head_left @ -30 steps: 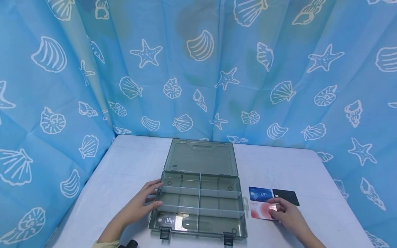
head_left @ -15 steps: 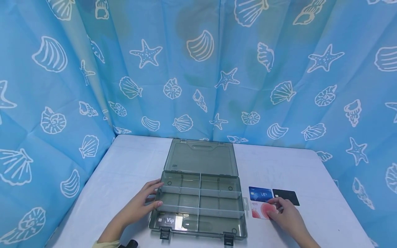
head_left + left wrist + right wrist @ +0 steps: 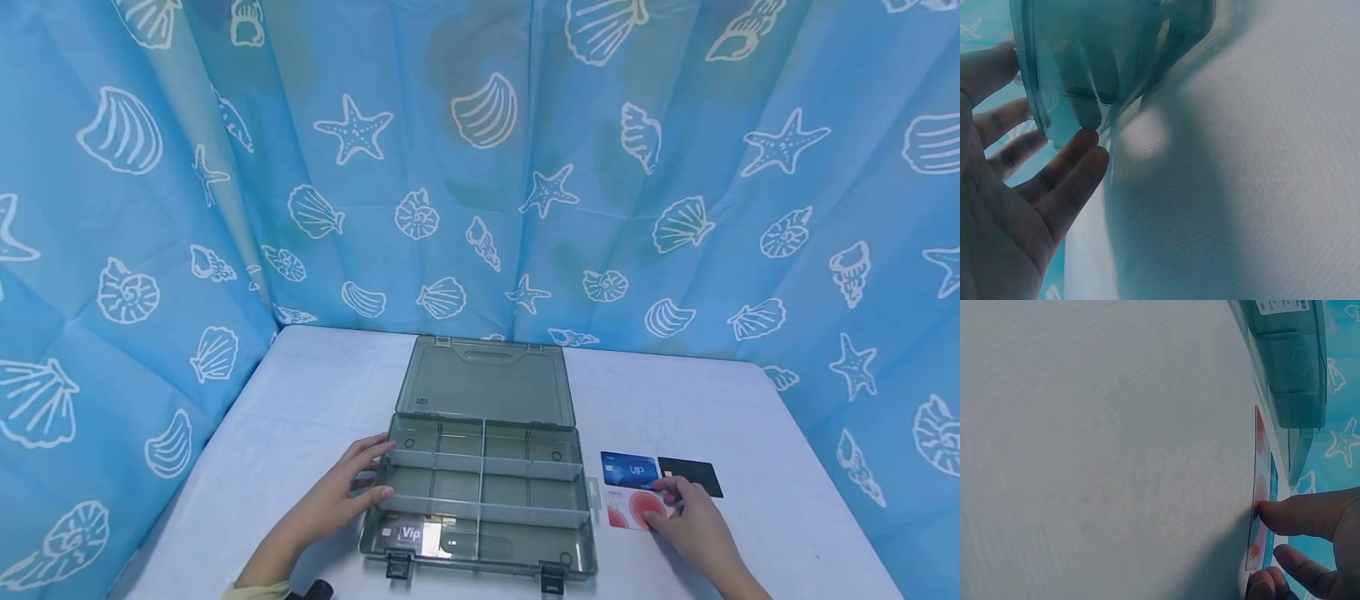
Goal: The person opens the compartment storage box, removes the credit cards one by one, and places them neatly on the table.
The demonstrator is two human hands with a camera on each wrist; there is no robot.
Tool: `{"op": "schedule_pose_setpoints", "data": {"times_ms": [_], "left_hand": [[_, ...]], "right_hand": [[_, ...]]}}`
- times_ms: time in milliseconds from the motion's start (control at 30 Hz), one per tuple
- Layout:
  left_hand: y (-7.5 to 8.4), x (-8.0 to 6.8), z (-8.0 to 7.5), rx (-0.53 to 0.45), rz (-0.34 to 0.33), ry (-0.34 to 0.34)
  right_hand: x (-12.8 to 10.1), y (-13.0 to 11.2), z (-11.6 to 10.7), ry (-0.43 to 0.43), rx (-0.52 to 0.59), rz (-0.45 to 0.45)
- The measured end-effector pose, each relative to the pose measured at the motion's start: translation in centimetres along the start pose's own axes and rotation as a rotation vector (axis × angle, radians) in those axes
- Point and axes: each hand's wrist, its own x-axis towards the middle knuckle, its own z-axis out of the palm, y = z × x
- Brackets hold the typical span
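Note:
A grey see-through compartment box (image 3: 487,569) lies open on the white table, its lid (image 3: 486,383) flat behind it. A dark VIP card (image 3: 408,533) sits in its front left compartment. My left hand (image 3: 341,492) rests with straight fingers against the box's left wall (image 3: 1097,56); the left wrist view shows the left hand (image 3: 1035,187) spread beside it. To the right of the box, my right hand (image 3: 686,521) covers part of a pink and white card (image 3: 626,507). In the right wrist view the thumb tip of the right hand (image 3: 1285,519) meets the pink card's edge (image 3: 1259,462), fingers curled.
A blue VIP card (image 3: 628,471) and a black card (image 3: 697,477) lie side by side just behind the pink one. A blue curtain (image 3: 480,167) with shells and starfish closes off the back and both sides. A small dark object (image 3: 311,592) shows at the bottom edge.
My right hand has shifted slightly on the pink card and its fingers have drawn in. The left hand, the box and the cards have stayed in place.

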Motion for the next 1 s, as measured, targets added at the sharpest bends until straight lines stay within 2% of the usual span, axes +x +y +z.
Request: {"op": "schedule_pose_setpoints", "data": {"times_ms": [300, 700, 1000], "left_hand": [[-0.1, -0.1, 0.0, -0.003, 0.015, -0.006], [0.1, -0.1, 0.0, 0.003, 0.002, 0.0], [0.2, -0.1, 0.0, 0.009, 0.0, 0.001]], "right_hand": [[-0.1, 0.1, 0.0, -0.001, 0.022, -0.006], [-0.2, 0.0, -0.1, -0.01, 0.07, 0.015], [-0.6, -1.0, -0.2, -0.017, 0.108, 0.001]]}}
